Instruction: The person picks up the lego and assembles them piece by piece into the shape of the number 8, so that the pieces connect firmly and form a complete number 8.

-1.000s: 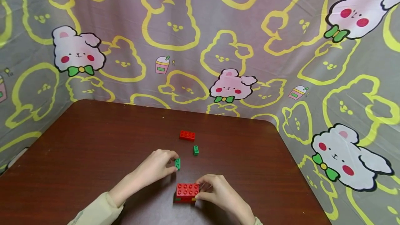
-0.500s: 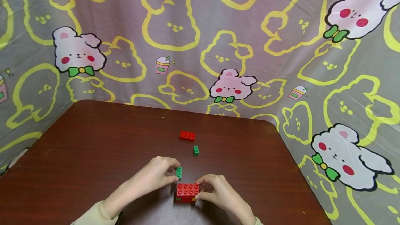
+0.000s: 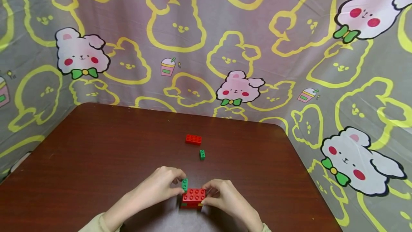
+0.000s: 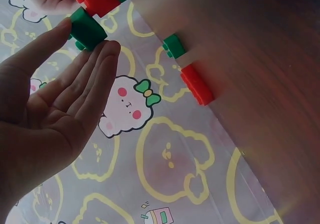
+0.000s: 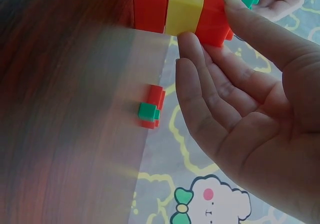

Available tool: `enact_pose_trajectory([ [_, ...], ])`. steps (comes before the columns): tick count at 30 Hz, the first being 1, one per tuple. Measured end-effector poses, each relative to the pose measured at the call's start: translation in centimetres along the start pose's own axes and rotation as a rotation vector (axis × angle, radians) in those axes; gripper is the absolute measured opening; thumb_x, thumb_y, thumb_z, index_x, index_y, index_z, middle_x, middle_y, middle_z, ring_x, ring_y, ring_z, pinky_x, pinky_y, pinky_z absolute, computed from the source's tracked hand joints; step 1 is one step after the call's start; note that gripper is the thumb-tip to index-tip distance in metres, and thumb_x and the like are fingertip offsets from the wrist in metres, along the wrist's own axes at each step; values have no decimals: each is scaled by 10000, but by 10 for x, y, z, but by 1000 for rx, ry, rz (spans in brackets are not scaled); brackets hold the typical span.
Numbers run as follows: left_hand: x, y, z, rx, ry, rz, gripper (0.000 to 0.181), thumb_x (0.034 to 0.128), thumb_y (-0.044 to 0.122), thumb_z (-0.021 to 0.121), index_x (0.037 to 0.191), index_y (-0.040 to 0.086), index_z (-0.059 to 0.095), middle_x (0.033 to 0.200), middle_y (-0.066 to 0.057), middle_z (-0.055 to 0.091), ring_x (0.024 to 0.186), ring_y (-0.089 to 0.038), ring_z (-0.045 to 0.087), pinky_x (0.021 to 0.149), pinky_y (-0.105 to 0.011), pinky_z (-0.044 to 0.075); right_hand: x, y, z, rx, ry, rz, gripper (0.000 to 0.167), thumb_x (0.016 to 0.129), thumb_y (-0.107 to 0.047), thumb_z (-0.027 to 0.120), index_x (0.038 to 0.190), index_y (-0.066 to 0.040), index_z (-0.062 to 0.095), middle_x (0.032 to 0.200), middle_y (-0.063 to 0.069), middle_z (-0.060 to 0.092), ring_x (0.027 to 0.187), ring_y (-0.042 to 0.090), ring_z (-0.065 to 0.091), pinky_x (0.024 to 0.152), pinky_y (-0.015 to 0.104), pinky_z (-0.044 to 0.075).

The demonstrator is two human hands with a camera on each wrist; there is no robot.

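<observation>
My left hand pinches a small green two-stud brick between thumb and fingertips. In the head view that brick is at the back left corner of a stacked block, studs up; whether the two touch I cannot tell. The stack has a red eight-stud top, with green and yellow pieces between red layers. In the right wrist view a yellow brick shows at its near end. My right hand holds the stack's right end between thumb and fingers.
Farther back on the brown table lie a loose green two-stud brick and a red eight-stud brick. A patterned curtain hangs behind the table and along its sides.
My left hand has brought the green brick toward me, from behind the stack to its back left corner. The right hand and the stack have stayed in place.
</observation>
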State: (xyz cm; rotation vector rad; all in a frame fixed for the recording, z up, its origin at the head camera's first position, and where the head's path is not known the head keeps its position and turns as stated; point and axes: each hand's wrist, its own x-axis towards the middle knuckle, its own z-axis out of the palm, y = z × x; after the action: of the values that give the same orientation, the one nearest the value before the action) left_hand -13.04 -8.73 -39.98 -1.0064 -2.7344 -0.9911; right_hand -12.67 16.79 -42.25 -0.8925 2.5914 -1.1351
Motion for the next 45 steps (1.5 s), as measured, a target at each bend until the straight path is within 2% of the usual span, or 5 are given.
enact_pose_trajectory([
  [10, -3, 4, 0, -2, -17, 11, 219, 787, 177, 833, 954, 94, 717, 885, 12, 742, 750, -73, 647, 646, -174, 521, 0, 0, 0, -8, 1, -5, 271, 839, -223, 793, 1023, -42, 711, 947, 70, 748, 781, 17, 677, 696, 220, 570],
  [15, -4, 6, 1, -1, -21, 26, 201, 790, 155, 829, 947, 96, 717, 888, 12, 744, 749, -69, 646, 645, -162, 520, 0, 0, -1, -2, -9, 18, 278, 842, -235, 790, 1030, -46, 712, 966, 71, 746, 790, 24, 677, 705, 237, 574],
  [34, -7, 7, 9, 10, 5, 41, 201, 763, 133, 843, 908, 123, 703, 855, 48, 722, 751, -44, 631, 645, -160, 514, 0, 2, 0, -2, 8, -1, 252, 833, -209, 798, 1010, -52, 711, 922, 53, 745, 770, 1, 666, 686, 192, 554],
  [45, -5, 3, 11, -95, -7, 27, 225, 745, 137, 859, 874, 127, 674, 830, 51, 726, 736, -27, 659, 644, -159, 530, 0, 2, 1, -1, 0, 7, 258, 836, -215, 795, 1016, -51, 710, 929, 54, 745, 777, 8, 669, 687, 177, 548],
])
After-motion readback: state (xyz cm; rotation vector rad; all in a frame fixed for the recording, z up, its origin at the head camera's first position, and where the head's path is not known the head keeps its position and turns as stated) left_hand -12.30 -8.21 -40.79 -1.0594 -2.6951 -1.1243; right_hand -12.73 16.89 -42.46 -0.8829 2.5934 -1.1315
